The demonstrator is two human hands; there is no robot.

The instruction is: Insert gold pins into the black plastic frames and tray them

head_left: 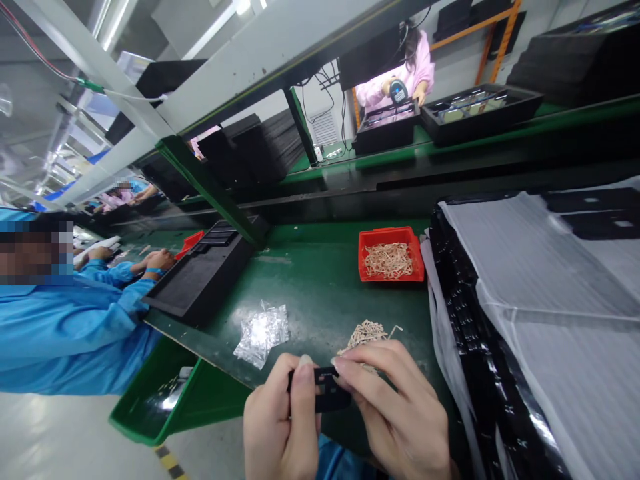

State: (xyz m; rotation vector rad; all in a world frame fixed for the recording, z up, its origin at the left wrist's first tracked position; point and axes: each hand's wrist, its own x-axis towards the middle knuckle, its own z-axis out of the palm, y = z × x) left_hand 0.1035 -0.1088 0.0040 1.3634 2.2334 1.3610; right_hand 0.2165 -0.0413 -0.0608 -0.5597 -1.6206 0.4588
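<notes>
A small flat black plate with square cut-outs is held up just above the near edge of the bench. My left hand is closed on its left end, thumb on top. At the plate's upper right corner, the fingertips of my right hand press together on the edge. Whether a tiny part sits between those fingertips is hidden. Just behind my right hand lies a heap of small beige strip-like pieces, partly covered by the fingers. Clear plastic bags lie beyond my left hand.
A red bin holds many thin beige pieces. On the right rises a stack of black parts under white sheeting. A black tray and a co-worker in blue are left, above a green bin. Another person in pink holds a scanner.
</notes>
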